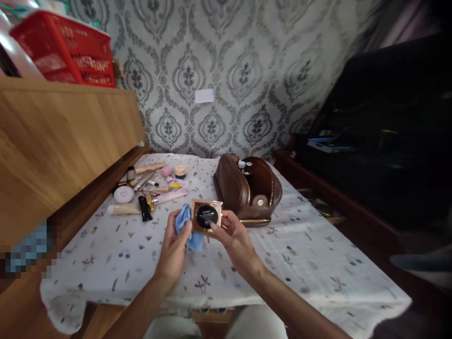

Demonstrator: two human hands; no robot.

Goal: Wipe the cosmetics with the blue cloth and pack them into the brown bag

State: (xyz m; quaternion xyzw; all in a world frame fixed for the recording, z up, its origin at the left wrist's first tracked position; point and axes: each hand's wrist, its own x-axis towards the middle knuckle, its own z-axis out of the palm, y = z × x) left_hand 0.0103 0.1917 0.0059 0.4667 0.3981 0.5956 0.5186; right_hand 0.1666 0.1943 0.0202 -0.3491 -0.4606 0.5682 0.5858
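My right hand (231, 235) grips a square gold compact (206, 215) with a round black label, held upright above the table. My left hand (173, 245) is closed on a light blue cloth (186, 230), which presses against the compact's left edge. Both hands hover over the white patterned tablecloth (300, 263). Just behind the compact stands an open brown leather cosmetics bag (247, 190) with small bottles (245, 165) poking out of it.
Several cosmetics (146, 188) lie scattered at the table's far left: tubes, jars, a round white compact, a black tube. A wooden headboard (63, 146) rises on the left with a red basket (67, 49) on top. Dark furniture (381, 155) fills the right side.
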